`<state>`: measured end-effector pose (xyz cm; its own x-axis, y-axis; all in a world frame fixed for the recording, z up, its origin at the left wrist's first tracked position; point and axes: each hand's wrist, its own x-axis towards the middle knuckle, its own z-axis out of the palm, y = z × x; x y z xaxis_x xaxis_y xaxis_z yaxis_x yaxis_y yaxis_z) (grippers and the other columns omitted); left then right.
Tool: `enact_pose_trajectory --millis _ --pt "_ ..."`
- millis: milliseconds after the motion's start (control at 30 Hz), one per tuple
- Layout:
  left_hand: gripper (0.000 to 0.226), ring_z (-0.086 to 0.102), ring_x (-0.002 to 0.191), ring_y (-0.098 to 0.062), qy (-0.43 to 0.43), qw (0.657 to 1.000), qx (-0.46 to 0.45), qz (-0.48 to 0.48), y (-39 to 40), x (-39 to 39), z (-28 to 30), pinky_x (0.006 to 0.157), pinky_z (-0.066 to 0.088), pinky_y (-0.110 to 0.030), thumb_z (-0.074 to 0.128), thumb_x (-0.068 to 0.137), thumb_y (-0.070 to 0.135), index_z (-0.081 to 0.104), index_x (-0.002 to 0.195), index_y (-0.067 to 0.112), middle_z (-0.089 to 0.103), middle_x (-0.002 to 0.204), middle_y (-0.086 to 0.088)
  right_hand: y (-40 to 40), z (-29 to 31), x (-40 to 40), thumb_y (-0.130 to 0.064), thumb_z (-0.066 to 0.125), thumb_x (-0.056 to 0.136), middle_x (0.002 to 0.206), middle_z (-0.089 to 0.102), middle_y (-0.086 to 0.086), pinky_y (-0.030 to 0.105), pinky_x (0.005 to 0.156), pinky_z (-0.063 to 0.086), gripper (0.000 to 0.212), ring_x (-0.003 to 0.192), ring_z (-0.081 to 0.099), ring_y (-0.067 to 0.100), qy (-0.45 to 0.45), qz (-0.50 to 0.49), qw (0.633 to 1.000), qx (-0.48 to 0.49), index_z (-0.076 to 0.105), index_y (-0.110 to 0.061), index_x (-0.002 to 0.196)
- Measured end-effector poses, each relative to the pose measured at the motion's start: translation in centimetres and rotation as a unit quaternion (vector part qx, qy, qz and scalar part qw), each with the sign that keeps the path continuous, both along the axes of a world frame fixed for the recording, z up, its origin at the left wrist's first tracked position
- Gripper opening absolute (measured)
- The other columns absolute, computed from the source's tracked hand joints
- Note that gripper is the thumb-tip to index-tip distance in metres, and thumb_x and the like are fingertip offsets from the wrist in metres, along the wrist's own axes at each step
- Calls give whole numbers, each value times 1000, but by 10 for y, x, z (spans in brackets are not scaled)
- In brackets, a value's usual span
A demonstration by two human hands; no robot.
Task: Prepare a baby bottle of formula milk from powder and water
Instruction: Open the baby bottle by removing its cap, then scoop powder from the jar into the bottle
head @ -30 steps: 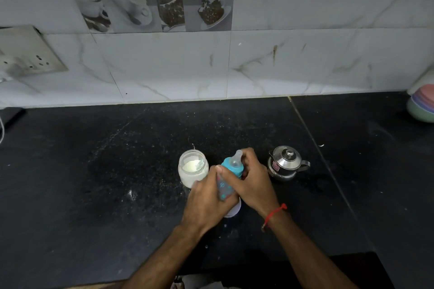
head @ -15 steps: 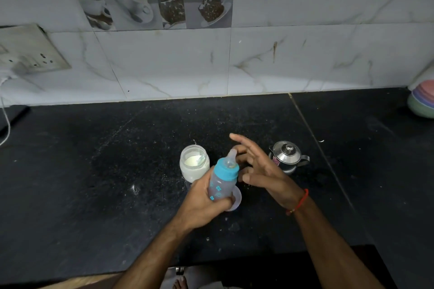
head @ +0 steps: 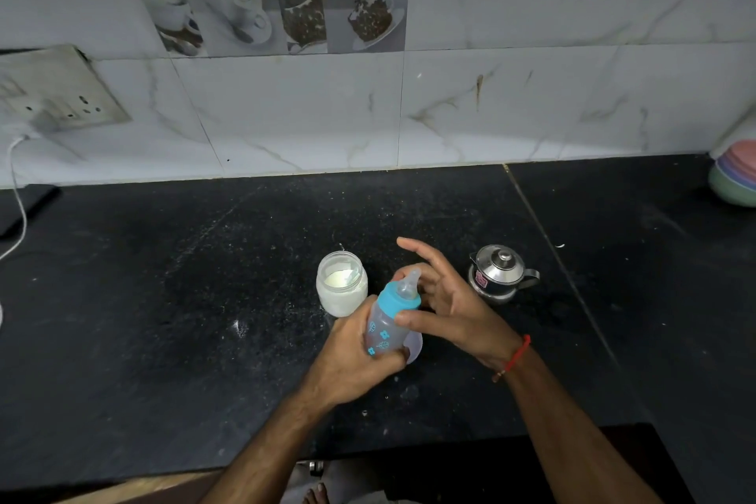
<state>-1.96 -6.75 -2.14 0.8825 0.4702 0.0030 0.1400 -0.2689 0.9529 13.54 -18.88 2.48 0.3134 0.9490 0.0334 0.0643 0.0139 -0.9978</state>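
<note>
On the black counter [head: 204, 340], my left hand [head: 352, 360] grips the bottle [head: 386, 323]; my right hand [head: 450, 307] just released its teat collar [head: 399, 299], fingers spread: cap's likely tightened.

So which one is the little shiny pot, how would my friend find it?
Look at the black counter below the tiled wall. Right of the right hand stands the pot, apart from it. It is the only metal thing, with a knobbed lid and side handle, unlike the glass jar of white powder.
</note>
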Motion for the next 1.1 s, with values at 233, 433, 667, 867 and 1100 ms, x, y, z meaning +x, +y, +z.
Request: enact_pose_trajectory --millis 233,433,667,867,1100 --pt "43 65 77 -13 18 1000 -12 14 4 -4 -5 65 57 -37 80 70 24 63 110 27 70 94 -2 -2 -3 2 15 60 87 137 59 30 56 112 46 86 132 54 50 156 -5 983 93 30 -24 157" --pt "42 70 81 -14 0 997 -38 64 11 -12 -11 69 59 -37 82 73 30 64 111 34 73 92 5 1 -7 10 12 70 85 123 74 9 23 86 57 58 112 69 17 172 -170 967 83 53 -13 135" --pt "42 72 81 -9 -30 985 -17 166 26 -24 -20 72 62 -38 79 68 44 63 107 48 76 93 10 -2 -51 24 -16 68 98 113 76 -6 22 85 57 23 103 70 6 12 -303 950 -81 72 -26 119" --pt "46 71 93 -1 -45 971 9 234 34 -30 -22 75 57 -22 80 68 52 58 108 55 73 105 25 -12 -88 25 -5 72 89 128 66 9 47 105 53 46 117 66 23 -95 -269 939 -192 63 -24 130" --pt "53 65 97 13 -40 955 14 293 38 -35 -20 73 51 -14 83 77 51 47 115 56 68 108 29 -17 -109 17 -2 77 86 119 63 10 44 97 52 39 110 61 29 -196 -293 905 -238 60 -8 120"
